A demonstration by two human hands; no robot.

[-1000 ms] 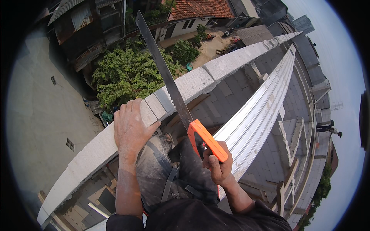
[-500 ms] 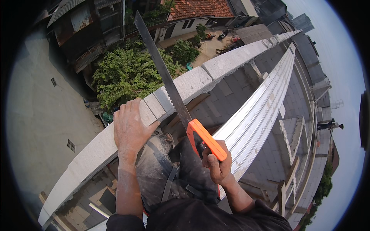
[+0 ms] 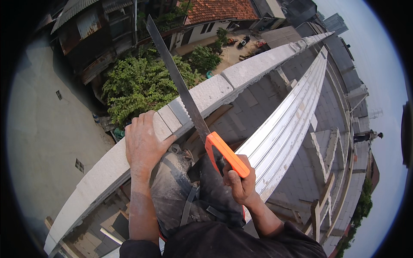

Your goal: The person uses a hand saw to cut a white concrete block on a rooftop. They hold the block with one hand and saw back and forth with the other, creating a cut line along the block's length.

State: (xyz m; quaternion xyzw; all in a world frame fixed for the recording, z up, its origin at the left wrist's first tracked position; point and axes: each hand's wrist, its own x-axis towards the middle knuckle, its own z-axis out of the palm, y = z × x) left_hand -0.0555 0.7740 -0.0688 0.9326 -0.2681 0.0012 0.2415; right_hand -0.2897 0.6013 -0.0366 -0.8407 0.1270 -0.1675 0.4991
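Note:
A handsaw point(image 3: 183, 90) with an orange-and-black handle is in my right hand point(image 3: 241, 178), whose fingers are wrapped round the grip. Its long toothed blade slants up and away across the pale concrete block wall point(image 3: 211, 95). The teeth sit beside a thin cut piece of block point(image 3: 169, 118); whether they touch it I cannot tell. My left hand point(image 3: 144, 142) grasps the wall top just left of that piece, fingers over the far edge and thumb along the near side.
A ribbed metal sheet point(image 3: 286, 133) stretches away at my right. Wooden boards point(image 3: 320, 210) and unfinished block walls point(image 3: 322, 155) lie beyond it. Past the wall are a leafy tree point(image 3: 137, 84) and a drop to the ground. A person point(image 3: 365, 136) is far off at the right.
The view has shifted slightly. The saw's tip is a little lower in the picture, with the blade still across the wall. My left hand keeps its place on the block.

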